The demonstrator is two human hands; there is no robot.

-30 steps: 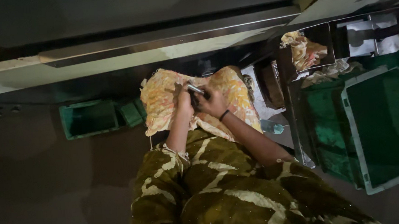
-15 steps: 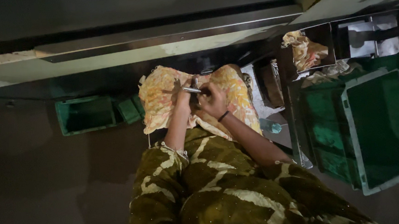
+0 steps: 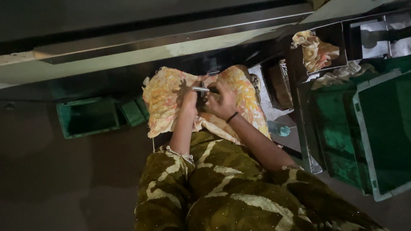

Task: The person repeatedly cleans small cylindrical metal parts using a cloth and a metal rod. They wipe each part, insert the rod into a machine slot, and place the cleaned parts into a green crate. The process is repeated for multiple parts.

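While the light is dim, I can make out both hands meeting over a yellow-and-orange patterned cloth (image 3: 166, 101) that lies bunched across the lap, just below the long pale edge of the worktop (image 3: 116, 56) running across the top of the view. My left hand (image 3: 191, 98) has its grip closed on a small silvery metal piece (image 3: 200, 88), which sticks out sideways toward the other hand. My right hand (image 3: 221, 102), with a dark band at the wrist, curls close around the other end of that piece; its fingers are bent inward, but I cannot tell whether they clamp the piece or only rest against it. The two hands touch or nearly touch at the middle of the cloth, near its upper edge.

Both forearms come out of olive sleeves with pale streaks (image 3: 219, 190), which fill the lower middle of the view.

To the left of the cloth, on the dark floor, stands a small green bin (image 3: 87, 117) with a smaller green box (image 3: 133, 112) just beside it. To the right, a large green crate with a pale rim (image 3: 392, 132) stands open, and a second green crate (image 3: 335, 131) sits against it. Above those, a dark compartment holds another crumpled patterned rag (image 3: 313, 52). A small teal object (image 3: 282, 130) lies near my right forearm; its kind is too unclear to tell.
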